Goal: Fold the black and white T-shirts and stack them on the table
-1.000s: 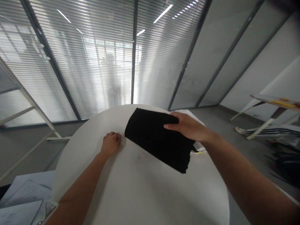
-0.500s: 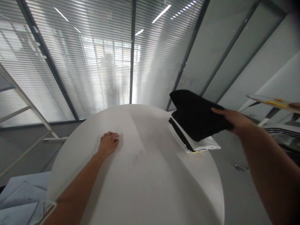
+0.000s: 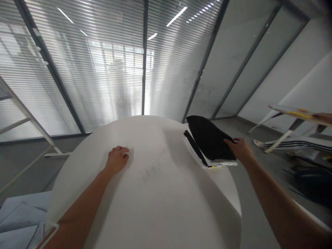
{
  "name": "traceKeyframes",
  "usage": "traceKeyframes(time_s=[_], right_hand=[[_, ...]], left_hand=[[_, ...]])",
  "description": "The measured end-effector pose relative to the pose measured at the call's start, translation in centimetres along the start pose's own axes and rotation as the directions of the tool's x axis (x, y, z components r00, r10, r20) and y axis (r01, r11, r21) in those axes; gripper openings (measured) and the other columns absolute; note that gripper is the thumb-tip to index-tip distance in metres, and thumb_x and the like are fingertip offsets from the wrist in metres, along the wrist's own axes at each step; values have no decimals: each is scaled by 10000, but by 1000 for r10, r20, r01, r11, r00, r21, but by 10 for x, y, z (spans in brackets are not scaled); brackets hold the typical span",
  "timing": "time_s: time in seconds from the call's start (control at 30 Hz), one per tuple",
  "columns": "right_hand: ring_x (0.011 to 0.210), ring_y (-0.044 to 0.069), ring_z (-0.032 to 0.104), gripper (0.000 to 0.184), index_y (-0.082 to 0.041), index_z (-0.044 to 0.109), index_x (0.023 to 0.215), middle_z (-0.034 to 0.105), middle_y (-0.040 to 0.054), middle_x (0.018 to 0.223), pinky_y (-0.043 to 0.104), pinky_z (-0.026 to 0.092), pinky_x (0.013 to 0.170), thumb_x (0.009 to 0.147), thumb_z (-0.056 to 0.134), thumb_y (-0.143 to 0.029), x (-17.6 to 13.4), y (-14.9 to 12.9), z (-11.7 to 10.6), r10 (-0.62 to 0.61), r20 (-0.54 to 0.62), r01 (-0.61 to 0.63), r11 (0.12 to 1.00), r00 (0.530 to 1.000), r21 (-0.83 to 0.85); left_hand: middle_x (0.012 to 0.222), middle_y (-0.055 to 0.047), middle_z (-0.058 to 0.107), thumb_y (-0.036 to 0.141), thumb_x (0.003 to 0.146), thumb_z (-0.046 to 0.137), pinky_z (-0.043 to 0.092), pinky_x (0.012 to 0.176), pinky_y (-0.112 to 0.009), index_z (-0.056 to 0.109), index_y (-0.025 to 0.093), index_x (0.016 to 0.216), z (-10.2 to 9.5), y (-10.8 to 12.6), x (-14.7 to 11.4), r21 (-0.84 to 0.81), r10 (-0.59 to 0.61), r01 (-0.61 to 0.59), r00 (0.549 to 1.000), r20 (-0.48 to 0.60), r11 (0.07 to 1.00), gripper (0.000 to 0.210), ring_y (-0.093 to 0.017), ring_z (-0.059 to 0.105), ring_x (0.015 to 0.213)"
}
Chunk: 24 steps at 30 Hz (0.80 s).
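Note:
A piece of folded black cloth (image 3: 209,138), perhaps a garment, is pinched at its right edge by my right hand (image 3: 240,148), thumb on top. It lies over a stack of folded white cloth (image 3: 223,162) with a black strip (image 3: 195,148) and a bit of yellow at the edge. Its far edge still looks slightly raised. My left hand (image 3: 118,159) rests on the round white table (image 3: 166,197), left of the stack, with loosely bent fingers. A small pale gap shows between its thumb and forefinger, and I see nothing held there.
Glass panels with blinds (image 3: 114,90) stand behind the table. At the left is a pale metal frame (image 3: 28,114), with papers (image 3: 23,214) at the lower left. On the right are another table (image 3: 298,112), someone's striped trouser leg (image 3: 298,142) and dark items on the floor.
My right hand has come down and left, lowering the black cloth onto the stack. My left hand has stayed on the table. The view has shifted slightly to the right.

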State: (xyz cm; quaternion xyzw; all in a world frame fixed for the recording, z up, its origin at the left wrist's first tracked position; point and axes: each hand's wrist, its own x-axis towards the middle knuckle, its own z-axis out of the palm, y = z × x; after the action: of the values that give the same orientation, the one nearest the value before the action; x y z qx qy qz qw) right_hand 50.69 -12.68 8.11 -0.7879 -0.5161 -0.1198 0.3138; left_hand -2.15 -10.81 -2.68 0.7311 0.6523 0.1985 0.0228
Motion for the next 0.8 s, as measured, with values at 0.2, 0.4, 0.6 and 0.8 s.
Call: traceKeyframes(time_s=[0.2,0.4,0.6,0.8], right_hand=[[1129,329,506,327,-160,613,1124,623,183,1128,476,363,959,823,514,-240,-49,-69,-15,-342,-245,335,940,907,-73],[1299,250,443,507,-206,474,1388,531,104,1388,425,303,1096,956,394,-460,-117,-142,37,-680,372,647,727,632,230],[1458,305,167,674,-274,281,1514,231,84,1586,561,120,1145,944,289,-632,-155,-157,94,-591,574,624,763,566,170],[1465,305,134,692,-272,244,1527,188,90,1596,564,90,1147,947,225,-648,-153,-153,98,-601,580,636,751,551,174]], left_hand=[[1192,-116,594,273,865,442,429,951,-441,621,221,1201,-11,23,-14,43,65,-67,997,39,997,384,-269,540,1090],[1489,-117,400,511,964,299,253,1117,-532,361,282,1470,-8,47,-31,-54,238,-236,971,23,970,558,-297,345,1378],[1585,-74,252,644,896,375,95,1127,-643,314,367,1494,14,46,-35,-66,260,-252,953,156,965,661,-371,145,1456],[1590,-75,221,687,877,356,78,1128,-647,312,366,1497,12,47,-31,-65,242,-233,944,224,970,700,-375,135,1455]])
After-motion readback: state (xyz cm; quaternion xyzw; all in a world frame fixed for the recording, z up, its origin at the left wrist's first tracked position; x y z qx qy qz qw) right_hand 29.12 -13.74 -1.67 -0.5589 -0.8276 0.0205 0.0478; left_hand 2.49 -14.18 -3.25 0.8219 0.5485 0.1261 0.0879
